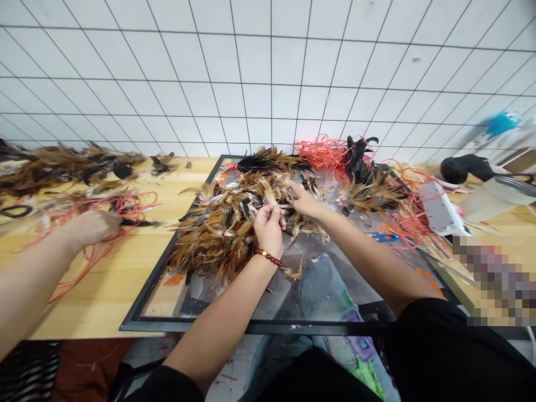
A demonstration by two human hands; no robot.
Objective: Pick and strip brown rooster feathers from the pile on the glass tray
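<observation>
My left hand (pixel 270 224), with a beaded bracelet at the wrist, pinches a small feather (pixel 269 194) between thumb and fingertips. Its pale, fluffy part points up from the fingers. My right hand (pixel 305 201) reaches into the upper right of a loose pile of brown, white and black feathers (pixel 221 234). Its fingers look apart among the feathers, and their tips are partly hidden. The pile lies on a black-framed glass board (pixel 268 301). Behind the pile rests a tied bundle of dark feathers (pixel 268 162).
A co-worker's hand (pixel 98 226) works at the left among red strings (pixel 138 204). More feathers (pixel 62 164) lie along the wall. To the right are red string (pixel 322 153), black feathers (pixel 358 159), blue thread snips (pixel 384 237), a white power strip (pixel 441 207) and a translucent container (pixel 496 198).
</observation>
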